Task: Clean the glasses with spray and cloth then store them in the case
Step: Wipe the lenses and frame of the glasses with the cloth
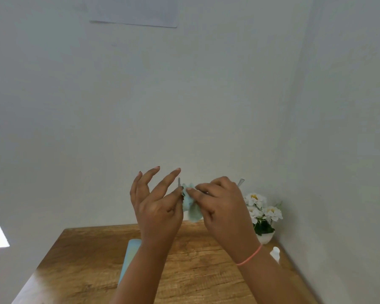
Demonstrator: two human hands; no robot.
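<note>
One pair of glasses (240, 182), one cloth (190, 207), one case (130, 257), one spray bottle (275, 253) and two hands. The glasses are held above the wooden table (195, 270), mostly hidden, with two thin grey arm tips showing. The left hand (156, 211) pinches the frame, its other fingers spread. The right hand (222, 202) pinches the crumpled pale-green cloth against them. The pale-blue case lies near left and the white bottle right, beside one pot of white flowers (261, 209).

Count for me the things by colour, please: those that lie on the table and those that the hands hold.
Pale blue-green: 2, the cloth and the case
White: 2, the spray bottle and the flower pot
Grey: 1, the glasses
Total: 5
</note>
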